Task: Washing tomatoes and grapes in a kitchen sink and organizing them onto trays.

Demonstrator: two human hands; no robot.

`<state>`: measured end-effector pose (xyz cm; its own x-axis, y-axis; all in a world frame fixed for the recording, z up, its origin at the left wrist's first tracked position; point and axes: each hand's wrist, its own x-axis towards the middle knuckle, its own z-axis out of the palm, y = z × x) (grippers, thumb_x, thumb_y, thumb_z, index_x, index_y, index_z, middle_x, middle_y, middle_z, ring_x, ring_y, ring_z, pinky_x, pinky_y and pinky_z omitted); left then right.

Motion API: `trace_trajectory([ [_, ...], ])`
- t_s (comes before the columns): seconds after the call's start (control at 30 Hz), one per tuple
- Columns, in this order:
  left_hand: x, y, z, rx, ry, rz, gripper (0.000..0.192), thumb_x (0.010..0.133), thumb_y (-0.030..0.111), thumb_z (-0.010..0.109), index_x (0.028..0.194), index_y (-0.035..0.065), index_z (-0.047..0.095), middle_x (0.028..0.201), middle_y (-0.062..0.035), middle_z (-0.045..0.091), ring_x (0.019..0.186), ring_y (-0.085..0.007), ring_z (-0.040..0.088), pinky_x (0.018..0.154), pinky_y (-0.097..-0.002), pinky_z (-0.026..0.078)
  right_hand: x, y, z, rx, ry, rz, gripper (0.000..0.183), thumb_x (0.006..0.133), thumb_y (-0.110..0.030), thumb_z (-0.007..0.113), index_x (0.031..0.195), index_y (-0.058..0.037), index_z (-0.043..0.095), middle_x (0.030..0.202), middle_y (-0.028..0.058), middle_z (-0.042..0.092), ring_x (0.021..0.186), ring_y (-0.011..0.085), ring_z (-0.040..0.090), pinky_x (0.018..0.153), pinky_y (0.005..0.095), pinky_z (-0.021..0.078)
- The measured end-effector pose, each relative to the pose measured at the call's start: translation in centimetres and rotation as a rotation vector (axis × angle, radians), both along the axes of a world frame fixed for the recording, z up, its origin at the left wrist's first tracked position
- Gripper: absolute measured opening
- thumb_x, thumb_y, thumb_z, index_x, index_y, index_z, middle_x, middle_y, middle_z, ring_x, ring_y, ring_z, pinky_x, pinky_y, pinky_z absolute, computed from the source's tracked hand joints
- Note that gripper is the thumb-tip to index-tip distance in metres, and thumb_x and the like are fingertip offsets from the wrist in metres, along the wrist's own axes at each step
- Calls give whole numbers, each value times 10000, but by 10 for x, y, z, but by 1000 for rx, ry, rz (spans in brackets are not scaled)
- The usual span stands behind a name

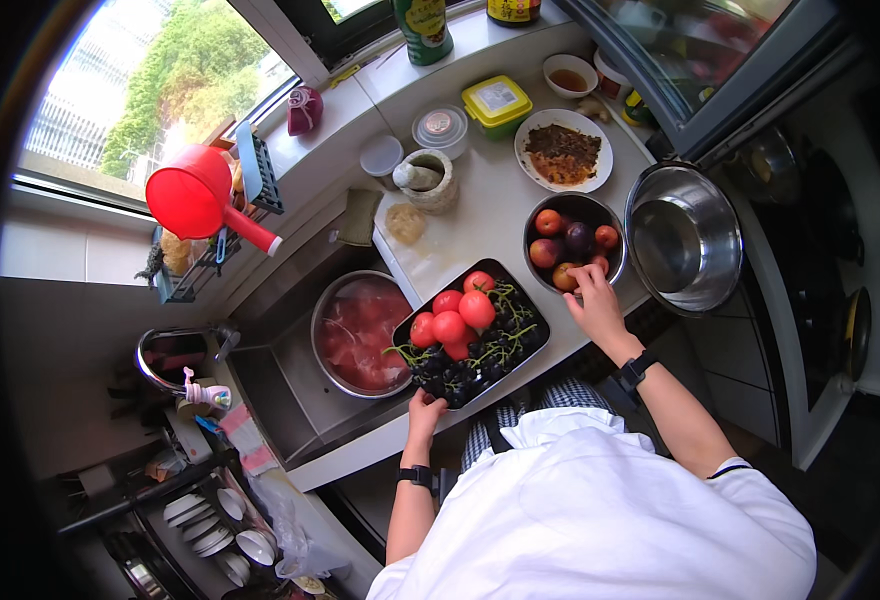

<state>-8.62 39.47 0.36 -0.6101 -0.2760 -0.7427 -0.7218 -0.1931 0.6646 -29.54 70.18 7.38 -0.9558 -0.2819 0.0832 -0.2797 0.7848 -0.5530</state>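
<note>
My left hand [426,414] is at the near corner of a rectangular metal tray [526,358], its fingers closed on the rim. Several red tomatoes [449,325] lie in the tray beside dark grapes [451,376] on green stems. My right hand [597,304] reaches over the near rim of a steel bowl [620,225] of plums. Its fingertips rest by a yellow-red plum [564,277], while the thumb sits near the bowl's rim; whether it grips anything is unclear. The tray overlaps the sink's edge and partly covers a pot [320,352] of raw meat [361,334] in reddish water.
An empty steel basin [684,240] stands right of the plums. Behind are a plate of chopped seasoning [566,150], a yellow-lidded container [497,103] and a stone mortar [432,184]. The open window sash [717,67] juts in; a red ladle [192,191] hangs left.
</note>
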Motion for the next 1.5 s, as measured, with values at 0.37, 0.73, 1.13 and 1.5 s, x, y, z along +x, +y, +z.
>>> trace_trajectory([
  [0.37,-3,-4,11,-107,50,-114,331,690,14,627,1018,-6,585,816,-50,617,697,-122,576,643,-261,473,27,-17,24,-102,-155,34,348,780,-17,601,1119,-24,523,1027,131,494,796,258,627,724,360,510],
  [0.73,-15,-35,51,-375,225,-25,451,778,-44,556,1227,-32,509,1124,-162,603,892,-182,648,794,-275,511,38,-52,5,279,-89,455,122,760,-35,555,881,-18,548,819,143,568,717,331,633,605,419,519],
  [1.13,-39,-51,63,-473,403,3,404,789,-20,555,1192,-6,550,1103,-124,610,894,-162,623,798,-280,500,41,-44,121,-86,-150,310,76,809,-106,614,813,-34,638,801,109,585,743,316,608,674,395,495],
  [1.5,-71,-47,76,-702,395,-187,383,765,27,591,1148,20,587,1037,-114,570,828,-201,625,773,-322,506,-43,29,158,-235,-181,-148,137,838,-102,638,837,33,665,633,58,617,537,109,567,511,251,439],
])
